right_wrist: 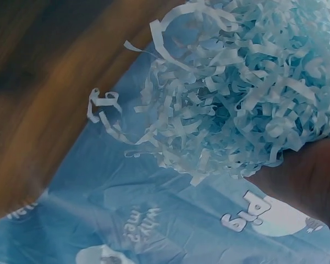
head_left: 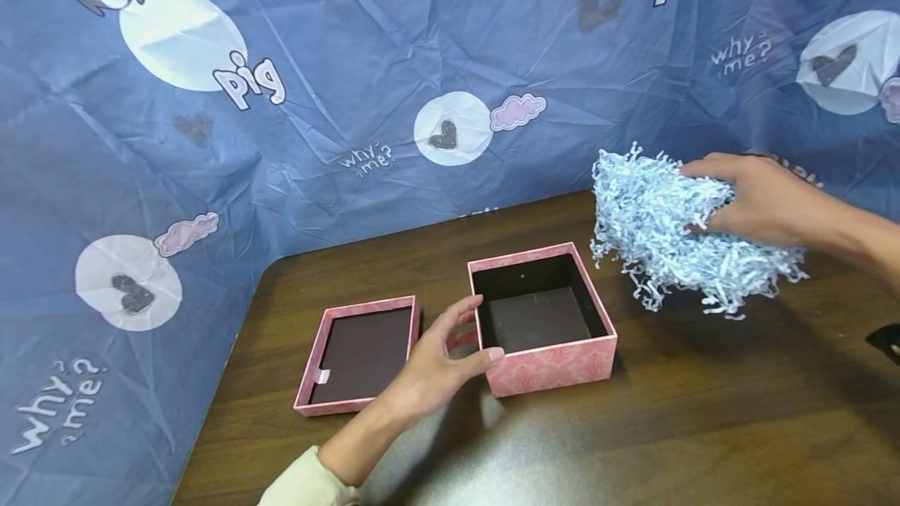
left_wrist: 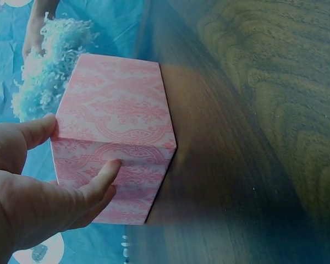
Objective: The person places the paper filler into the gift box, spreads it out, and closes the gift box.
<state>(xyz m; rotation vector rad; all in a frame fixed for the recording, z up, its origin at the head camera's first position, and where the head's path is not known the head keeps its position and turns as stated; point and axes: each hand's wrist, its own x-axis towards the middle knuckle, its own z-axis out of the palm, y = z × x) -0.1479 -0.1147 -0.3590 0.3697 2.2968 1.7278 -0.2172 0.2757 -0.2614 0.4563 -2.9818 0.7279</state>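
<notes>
A pink damask-patterned box (head_left: 551,365) with a dark, bare interior stands without its lid on the table. At its left side is my left hand (head_left: 439,361), thumb at the front left corner of the rim and fingertips against the left wall. The left wrist view shows those fingers (left_wrist: 102,184) extended along the patterned side. To the right of the box, my right hand (head_left: 755,197) grips a big clump of light blue shredded paper (head_left: 654,217) above the table. Loose strands hang from the clump; the paper hides most of the right fingertips.
The matching pink lid (head_left: 366,350) lies inside up at the left, a small pale ribbon tab (head_left: 321,375) on its edge. A wrinkled blue printed cloth (head_left: 337,100) hangs behind the brown wooden table (head_left: 668,428). A small dark object (head_left: 887,340) shows at the right edge.
</notes>
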